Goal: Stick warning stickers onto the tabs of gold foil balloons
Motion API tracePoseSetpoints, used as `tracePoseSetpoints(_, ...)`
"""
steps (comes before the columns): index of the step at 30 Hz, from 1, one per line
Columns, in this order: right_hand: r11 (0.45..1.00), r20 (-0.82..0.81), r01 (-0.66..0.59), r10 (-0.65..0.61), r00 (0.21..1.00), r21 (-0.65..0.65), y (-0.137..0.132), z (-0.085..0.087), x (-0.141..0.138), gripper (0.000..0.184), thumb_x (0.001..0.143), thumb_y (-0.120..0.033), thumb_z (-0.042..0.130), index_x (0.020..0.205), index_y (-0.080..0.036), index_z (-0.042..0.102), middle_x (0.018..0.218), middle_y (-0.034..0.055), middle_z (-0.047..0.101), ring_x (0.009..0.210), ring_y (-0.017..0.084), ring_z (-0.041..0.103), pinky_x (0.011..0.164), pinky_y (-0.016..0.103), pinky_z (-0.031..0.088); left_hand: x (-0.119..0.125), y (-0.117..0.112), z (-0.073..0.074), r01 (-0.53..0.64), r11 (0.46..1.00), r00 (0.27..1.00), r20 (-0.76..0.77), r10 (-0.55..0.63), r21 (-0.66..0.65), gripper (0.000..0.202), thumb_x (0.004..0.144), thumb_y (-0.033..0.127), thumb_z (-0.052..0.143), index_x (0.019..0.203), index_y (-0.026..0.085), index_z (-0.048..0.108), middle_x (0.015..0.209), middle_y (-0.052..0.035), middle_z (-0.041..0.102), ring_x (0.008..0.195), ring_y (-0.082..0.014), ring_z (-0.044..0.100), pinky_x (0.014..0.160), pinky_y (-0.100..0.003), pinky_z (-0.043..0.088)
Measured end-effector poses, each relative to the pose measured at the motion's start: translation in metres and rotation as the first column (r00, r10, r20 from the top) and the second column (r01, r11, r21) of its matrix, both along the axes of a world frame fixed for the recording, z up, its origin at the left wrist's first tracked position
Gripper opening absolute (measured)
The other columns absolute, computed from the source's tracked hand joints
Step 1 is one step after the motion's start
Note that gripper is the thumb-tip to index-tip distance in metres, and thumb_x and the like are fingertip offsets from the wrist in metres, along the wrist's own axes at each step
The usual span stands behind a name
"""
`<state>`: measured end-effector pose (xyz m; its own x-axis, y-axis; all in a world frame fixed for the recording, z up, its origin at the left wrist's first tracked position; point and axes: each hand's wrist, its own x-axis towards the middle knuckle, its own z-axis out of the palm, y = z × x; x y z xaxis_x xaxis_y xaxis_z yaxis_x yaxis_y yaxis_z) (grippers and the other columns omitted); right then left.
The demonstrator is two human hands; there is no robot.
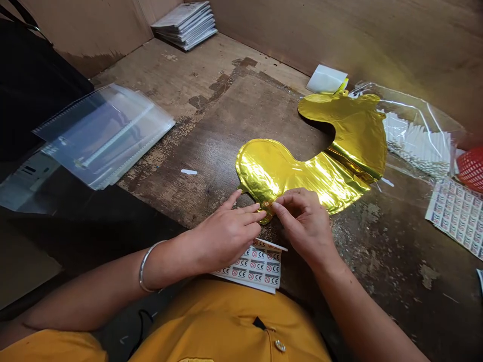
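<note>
A shiny gold foil balloon [302,176], flat and curved like a number or letter, lies on the worn wooden table with a crease across its right part. My left hand [230,231] rests with fingers stretched out, the tips on the balloon's lower left edge and its small tabs. Thumb and forefinger of my right hand [307,221] are pinched together at a small pale label [267,203] with reddish marks, against the balloon's lower tab. Partly under my left hand, at the table's front edge, is a sheet of CE warning stickers [260,266].
Clear plastic sleeves [109,136] are stacked at the left. Flat packets [184,25] are piled in the back corner. On the right are a clear bag of white sticks [415,141], a red mesh basket [471,168] and another sticker sheet [456,213]. Wooden walls stand behind.
</note>
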<state>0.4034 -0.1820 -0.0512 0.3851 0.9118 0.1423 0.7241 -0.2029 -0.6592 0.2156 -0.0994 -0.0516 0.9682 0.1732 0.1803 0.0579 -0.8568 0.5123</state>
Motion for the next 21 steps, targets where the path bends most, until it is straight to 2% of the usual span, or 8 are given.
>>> tracePoseSetpoints(13, 1.0, 0.047, -0.006, 0.006, 0.999, -0.001, 0.002, -0.008, -0.003, 0.012, 0.082, -0.028, 0.064, 0.074, -0.022, 0.067, 0.08, 0.0045, 0.066, 0.084, 0.022, 0.058, 0.078, 0.038, 0.043, 0.0, -0.001, 0.001, -0.007, 1.0, 1.0, -0.007, 0.007, -0.02, 0.018, 0.088, 0.009, 0.048, 0.095, 0.014, 0.064, 0.131, -0.0139, 0.061, 0.13, -0.0295, 0.051, 0.114, -0.065, 0.02)
tracePoseSetpoints(18, 1.0, 0.105, 0.005, -0.004, 0.994, -0.004, 0.002, -0.01, -0.005, 0.013, 0.082, -0.028, 0.064, 0.07, -0.022, 0.065, 0.077, 0.0039, 0.064, 0.083, 0.022, 0.056, 0.077, 0.037, 0.042, 0.001, -0.002, -0.001, -0.016, 1.0, 1.0, -0.009, 0.016, 0.006, 0.018, 0.087, 0.008, 0.049, 0.095, 0.014, 0.064, 0.131, -0.0139, 0.061, 0.131, -0.0279, 0.05, 0.115, -0.063, 0.018)
tracePoseSetpoints(21, 0.999, 0.197, 0.038, -0.033, 0.98, -0.022, 0.0, -0.013, -0.007, 0.015, 0.081, -0.035, 0.066, 0.074, -0.022, 0.063, 0.079, 0.0048, 0.063, 0.083, 0.023, 0.053, 0.076, 0.038, 0.041, 0.002, -0.003, -0.002, -0.021, 0.999, 1.0, -0.02, 0.022, 0.024, 0.019, 0.087, 0.007, 0.047, 0.095, 0.014, 0.063, 0.129, -0.0139, 0.063, 0.13, -0.0271, 0.051, 0.115, -0.063, 0.018)
